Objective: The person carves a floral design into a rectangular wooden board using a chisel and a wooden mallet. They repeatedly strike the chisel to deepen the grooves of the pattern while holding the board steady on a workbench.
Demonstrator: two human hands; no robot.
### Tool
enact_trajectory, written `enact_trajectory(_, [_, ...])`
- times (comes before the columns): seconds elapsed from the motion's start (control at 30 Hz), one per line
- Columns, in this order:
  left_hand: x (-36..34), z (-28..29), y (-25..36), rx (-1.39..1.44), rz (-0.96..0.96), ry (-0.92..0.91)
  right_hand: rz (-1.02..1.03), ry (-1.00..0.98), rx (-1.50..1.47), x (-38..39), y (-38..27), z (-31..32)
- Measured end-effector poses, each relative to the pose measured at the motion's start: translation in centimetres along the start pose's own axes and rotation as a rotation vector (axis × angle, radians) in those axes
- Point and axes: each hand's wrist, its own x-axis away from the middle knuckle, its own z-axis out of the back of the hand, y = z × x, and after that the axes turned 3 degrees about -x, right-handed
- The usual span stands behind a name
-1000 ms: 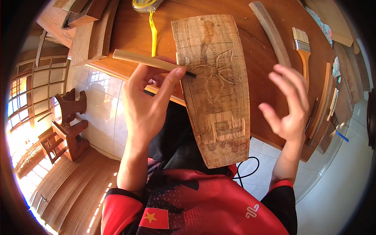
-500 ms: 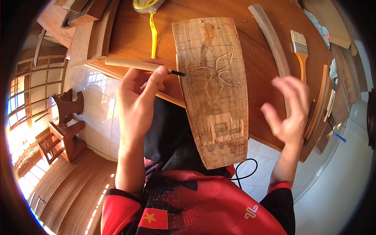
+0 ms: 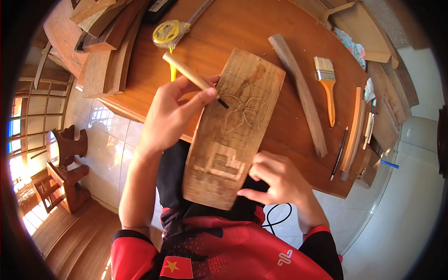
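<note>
The left hand [image 3: 170, 109] holds a chisel [image 3: 186, 71] with a pale, round wooden handle and a short dark blade, pinched between thumb and fingers, its tip angled down over a wooden board [image 3: 228, 135]. The board is brown, grainy and stained, with 2 carved motifs: a thin-lined flower [image 3: 247, 107] and, lower down, a paler square-cornered pattern [image 3: 223, 161]. It slants, its upper end over the table [image 3: 233, 28] and its lower end over the person's lap. The right hand [image 3: 280, 179] is at the board's lower right edge, thumb and curled fingers parted – whether they grip the wood, one cannot tell. The left hand and chisel cover part of the board's left edge.

Farther out lie a yellow tape measure [image 3: 168, 35], a curved wooden strip [image 3: 301, 93], a flat paintbrush [image 3: 326, 88] and a dark pencil [image 3: 339, 154] – and, at far left, stacked timber [image 3: 105, 72].
</note>
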Motion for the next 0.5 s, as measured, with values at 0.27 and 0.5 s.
enact_trajectory(0.27, [-5.8,1.6,1.8,-0.289,-0.103,-0.241,0.071,0.032,-0.022,-4.1,-1.7,-4.2])
enact_trajectory(0.5, [-6.9,3.9,4.4,-0.478,-0.214,-0.272,0.049,0.206,0.175,-3.8,-0.5,1.2])
